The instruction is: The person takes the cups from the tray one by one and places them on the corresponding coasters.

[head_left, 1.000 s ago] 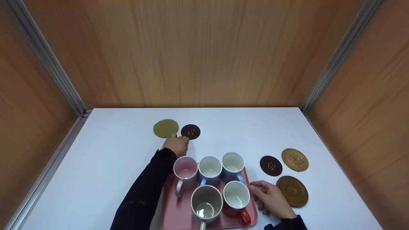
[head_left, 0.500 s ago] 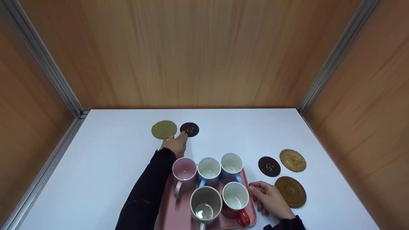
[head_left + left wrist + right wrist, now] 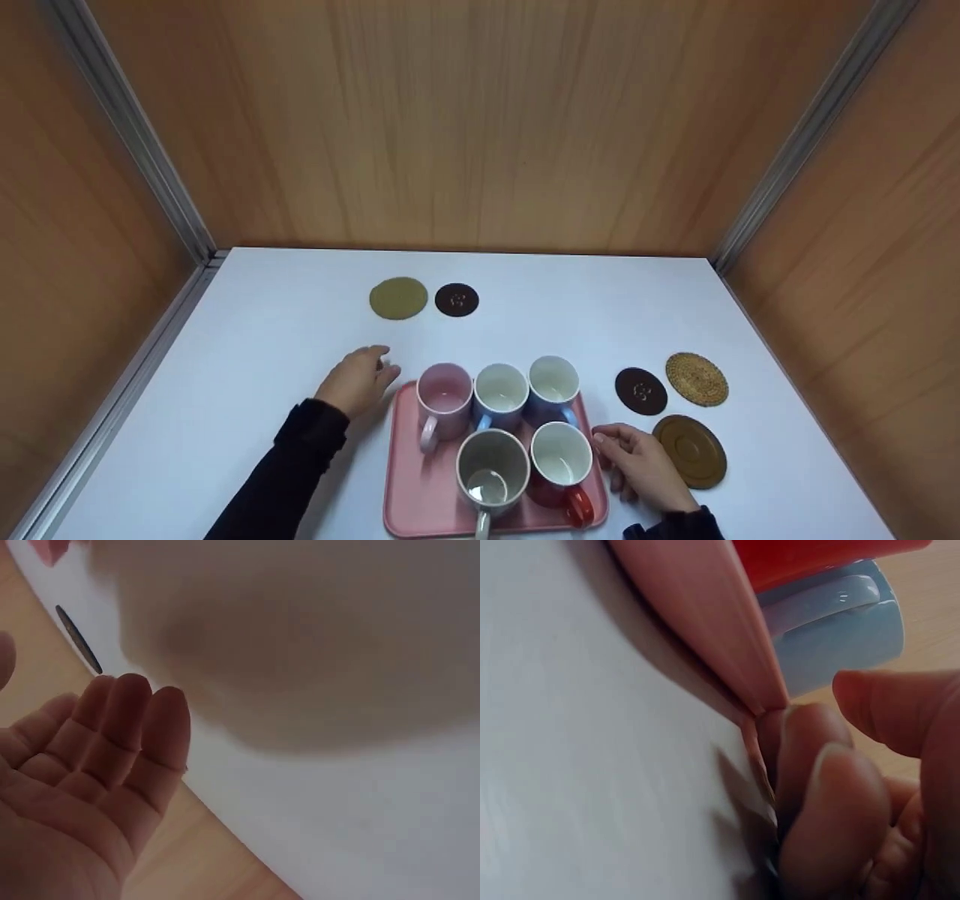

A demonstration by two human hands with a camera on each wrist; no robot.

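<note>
Resting against the right hand (image 3: 643, 466), pink tray (image 3: 409, 480) edge.

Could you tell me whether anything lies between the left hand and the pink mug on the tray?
Nothing visible does. The left hand hovers open just left of the pink plastic tray, and only bare white table and the tray's rim separate it from the pink ceramic mug.

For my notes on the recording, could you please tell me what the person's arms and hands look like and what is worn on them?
Both arms are covered by long black sleeves that end at the wrists. The left hand and the right hand are bare: no gloves, and no rings, watch or markings show in the head view. The wrist views show only bare fingers at close range, with nothing worn on them.
</note>
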